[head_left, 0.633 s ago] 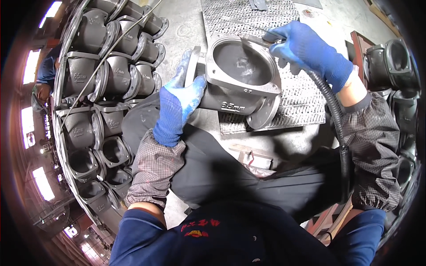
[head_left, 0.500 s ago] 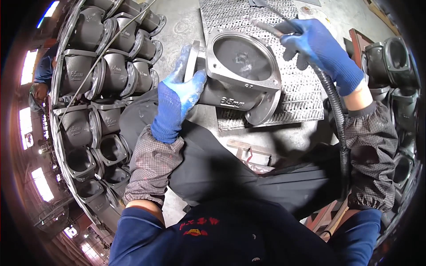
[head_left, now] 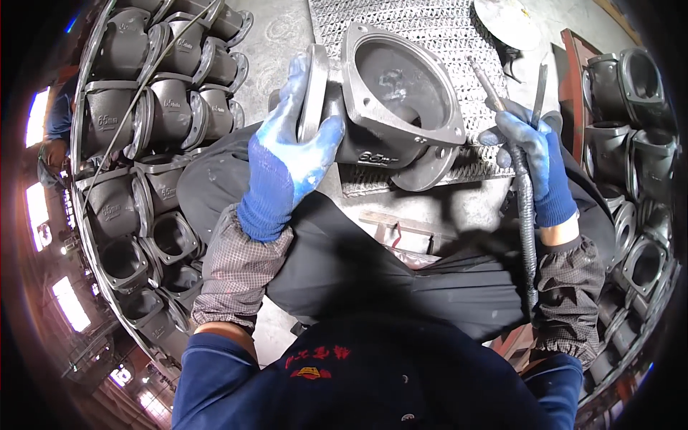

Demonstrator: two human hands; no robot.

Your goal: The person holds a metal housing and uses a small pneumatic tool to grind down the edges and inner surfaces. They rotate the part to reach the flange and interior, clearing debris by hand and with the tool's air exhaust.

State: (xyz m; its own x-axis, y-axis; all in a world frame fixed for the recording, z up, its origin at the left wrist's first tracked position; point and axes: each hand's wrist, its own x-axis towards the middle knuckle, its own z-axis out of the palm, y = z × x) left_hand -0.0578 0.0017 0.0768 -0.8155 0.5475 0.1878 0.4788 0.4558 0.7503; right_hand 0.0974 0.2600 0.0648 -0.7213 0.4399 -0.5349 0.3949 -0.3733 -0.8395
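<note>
At the near end of the mesh mat [head_left: 401,18], the tilted gray pipe fitting [head_left: 376,136] shows pale smudges [head_left: 392,81] inside. The left hand's [head_left: 287,154] grip clasps its flange [head_left: 314,93]; the right hand's [head_left: 534,150] grip wraps a thin tool [head_left: 487,82] and ribbed hose [head_left: 525,222].

The left hand [head_left: 290,147] hides part of the metal pipe [head_left: 376,140]. The rod [head_left: 484,82] disappears inside the right hand [head_left: 532,147]. Ahead of both, the mat [head_left: 401,13] is cut off; far left of the left hand, a person [head_left: 59,118] is blurred.
</note>
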